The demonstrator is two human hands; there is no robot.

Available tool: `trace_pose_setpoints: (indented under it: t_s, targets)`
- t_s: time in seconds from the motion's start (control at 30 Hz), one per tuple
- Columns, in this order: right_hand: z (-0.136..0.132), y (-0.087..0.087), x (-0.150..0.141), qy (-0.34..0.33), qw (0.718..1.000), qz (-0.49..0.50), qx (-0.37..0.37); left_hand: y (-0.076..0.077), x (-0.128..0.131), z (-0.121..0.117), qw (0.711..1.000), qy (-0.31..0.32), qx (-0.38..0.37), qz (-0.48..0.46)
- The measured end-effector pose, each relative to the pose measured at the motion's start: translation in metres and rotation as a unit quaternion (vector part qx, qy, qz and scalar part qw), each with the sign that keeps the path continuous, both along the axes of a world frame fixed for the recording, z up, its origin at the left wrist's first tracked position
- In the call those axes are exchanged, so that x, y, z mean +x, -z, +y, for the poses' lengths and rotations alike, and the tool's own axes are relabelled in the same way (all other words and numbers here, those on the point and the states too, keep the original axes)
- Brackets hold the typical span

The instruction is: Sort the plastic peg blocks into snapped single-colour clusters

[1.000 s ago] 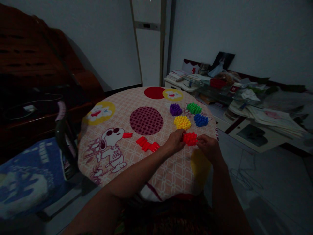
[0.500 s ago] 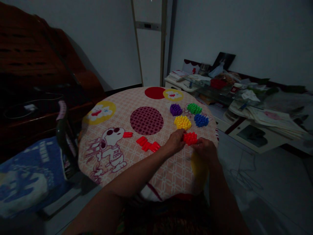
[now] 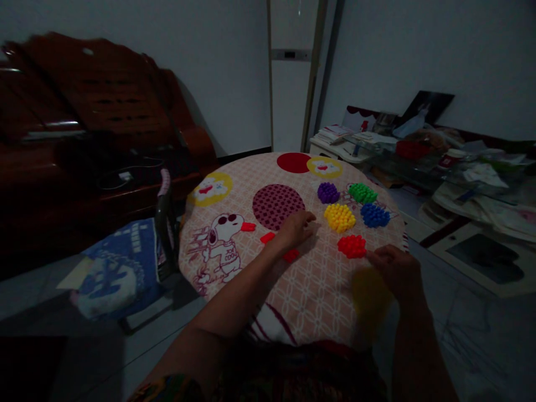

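My left hand [image 3: 296, 226] is over the middle of the table, its fingers loosely apart with nothing in them. Under its wrist and forearm lie loose red plastic pieces [image 3: 291, 255], partly hidden. Another red piece [image 3: 248, 226] lies further left by the printed dog. At the right, my right hand [image 3: 396, 268] has a fingertip at the edge of a knobbly red cluster [image 3: 352, 246]; whether it touches is unclear. Beyond that sit similar clusters: yellow [image 3: 339, 218], blue [image 3: 375, 215], green [image 3: 362, 193] and purple [image 3: 328, 192].
A patterned cloth [image 3: 318, 301] covers the round table. To the left stand a chair with a blue cover [image 3: 142, 251] and a dark wooden bench [image 3: 125, 100]. A low cabinet [image 3: 481, 245] at the right carries papers, bags and a cup.
Both hands held the red cluster earlier. Now it rests on the cloth; my left hand has moved left to the loose red pieces, and my right hand has drawn slightly off. The view has turned left.
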State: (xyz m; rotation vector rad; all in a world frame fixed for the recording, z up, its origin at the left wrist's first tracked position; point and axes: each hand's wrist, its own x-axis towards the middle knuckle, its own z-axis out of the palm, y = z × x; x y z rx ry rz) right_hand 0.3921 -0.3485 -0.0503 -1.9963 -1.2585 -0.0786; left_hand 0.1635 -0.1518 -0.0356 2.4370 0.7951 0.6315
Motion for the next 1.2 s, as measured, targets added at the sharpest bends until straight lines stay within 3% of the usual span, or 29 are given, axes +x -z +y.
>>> trace_pose_setpoints:
  t_s: [0.13,0.23,0.3,0.4,0.5,0.57,0.67,0.73,0.83,1.07,1.2]
  targets:
    - [0.001,-0.013,-0.012,0.013,0.999,0.027,0.044,-0.019,-0.07,0.033,0.983,-0.148,0.045,0.099]
    - [0.004,-0.016,-0.019,0.005,0.997,0.043,0.058,-0.018,-0.112,0.044,0.947,-0.246,0.054,0.201]
    - [0.005,-0.015,-0.02,-0.003,0.997,0.052,0.056,-0.013,-0.13,0.047,0.93,-0.255,0.034,0.264]
    - [0.005,-0.015,-0.02,-0.012,0.996,0.073,0.051,-0.007,-0.14,0.05,0.925,-0.251,0.018,0.283]
    - [0.004,-0.015,-0.022,-0.011,0.994,0.09,0.061,-0.012,-0.132,0.049,0.943,-0.242,-0.002,0.227]
    - [0.006,-0.015,-0.028,-0.02,0.992,0.104,0.071,-0.02,-0.116,0.042,0.967,-0.205,-0.02,0.151]
    - [0.015,-0.012,-0.047,-0.07,0.984,0.145,0.079,-0.03,-0.079,0.02,0.994,-0.087,-0.073,0.009]
    - [0.023,-0.009,-0.064,-0.111,0.974,0.178,0.083,-0.032,-0.051,0.001,0.991,0.026,-0.115,-0.057]
    - [0.033,-0.005,-0.086,-0.165,0.958,0.216,0.088,-0.027,-0.02,-0.022,0.978,0.117,-0.142,-0.1]
    - [0.036,0.004,-0.095,-0.204,0.941,0.252,0.092,-0.004,-0.01,-0.033,0.968,0.132,-0.178,-0.117]
    - [0.034,0.0,-0.096,-0.198,0.936,0.27,0.108,0.004,-0.009,-0.035,0.957,0.151,-0.206,-0.14]
